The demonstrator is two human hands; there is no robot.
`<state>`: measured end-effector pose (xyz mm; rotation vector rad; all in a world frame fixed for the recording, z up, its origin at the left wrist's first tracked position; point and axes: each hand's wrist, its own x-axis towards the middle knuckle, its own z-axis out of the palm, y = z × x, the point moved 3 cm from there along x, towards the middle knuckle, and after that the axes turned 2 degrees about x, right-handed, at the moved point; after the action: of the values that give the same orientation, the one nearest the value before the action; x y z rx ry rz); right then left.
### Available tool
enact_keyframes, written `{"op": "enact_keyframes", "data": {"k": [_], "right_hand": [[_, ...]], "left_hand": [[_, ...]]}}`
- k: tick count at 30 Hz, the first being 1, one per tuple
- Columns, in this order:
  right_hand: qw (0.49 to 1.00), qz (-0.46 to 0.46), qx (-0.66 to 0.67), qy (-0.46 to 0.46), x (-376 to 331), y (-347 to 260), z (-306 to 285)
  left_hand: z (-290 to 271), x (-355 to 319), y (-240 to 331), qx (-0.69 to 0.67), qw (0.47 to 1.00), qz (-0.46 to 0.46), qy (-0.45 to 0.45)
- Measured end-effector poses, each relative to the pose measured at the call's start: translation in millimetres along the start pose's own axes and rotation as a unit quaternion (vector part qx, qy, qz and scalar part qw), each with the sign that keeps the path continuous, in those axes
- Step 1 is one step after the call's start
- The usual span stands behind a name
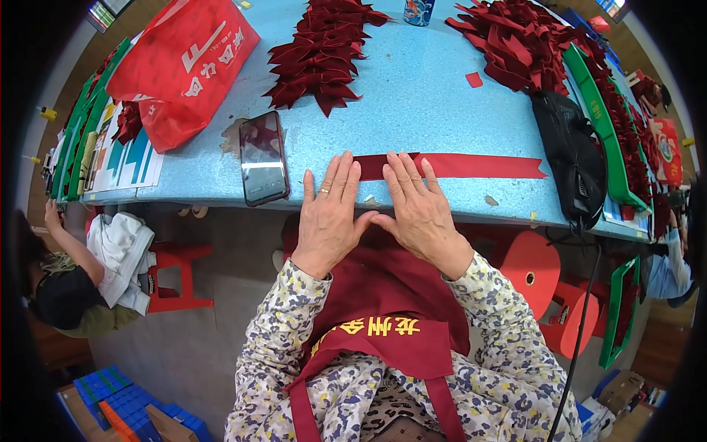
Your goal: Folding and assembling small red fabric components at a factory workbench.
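Observation:
A red ribbon [482, 166] lies flat along the near edge of the blue table [412, 96], its right end cut into a notch. Toward its left the strip looks darker, and that part runs between and under my fingers. My left hand [330, 214] rests with straight fingers on the ribbon's left end, a ring on one finger. Beside it, my right hand [423, 214] presses flat fingertips on the darker stretch. Both thumbs meet near the table edge. The ribbon's left end is hidden beneath my left fingers.
A phone [264, 158] lies left of my hands, below a red bag [184, 77]. Dark red ribbon bows [320, 59] form a row at the back, with another heap [508, 44] further right. A black pouch [565, 155] and green tray [600, 121] stand right. Co-workers sit at both sides.

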<state>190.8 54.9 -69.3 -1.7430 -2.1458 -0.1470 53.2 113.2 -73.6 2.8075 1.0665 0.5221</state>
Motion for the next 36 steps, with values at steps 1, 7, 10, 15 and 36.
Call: {"op": "enact_keyframes", "data": {"k": [1, 7, 10, 15, 36], "right_hand": [[1.000, 0.005, 0.002, 0.002, 1.1, -1.0, -2.0], [0.998, -0.010, 0.063, -0.001, 14.4, -13.1, 6.6], [0.997, -0.014, 0.071, -0.003, 13.4, -11.9, 9.3], [0.997, -0.011, 0.071, -0.014, 7.6, -11.4, 10.6], [0.996, -0.041, 0.027, 0.074, 16.4, -25.2, 9.7]], "left_hand": [[1.1, 0.7, 0.6, -0.005, 1.000, 0.001, 0.001], [1.0, 4.5, 4.2, 0.015, 1.000, 0.009, -0.007], [-0.2, 2.9, 2.2, 0.015, 1.000, 0.000, -0.004], [2.0, -1.1, 2.2, 0.003, 1.000, -0.001, -0.011], [23.2, -73.1, -16.3, -0.723, 0.587, -0.362, 0.047]]}}
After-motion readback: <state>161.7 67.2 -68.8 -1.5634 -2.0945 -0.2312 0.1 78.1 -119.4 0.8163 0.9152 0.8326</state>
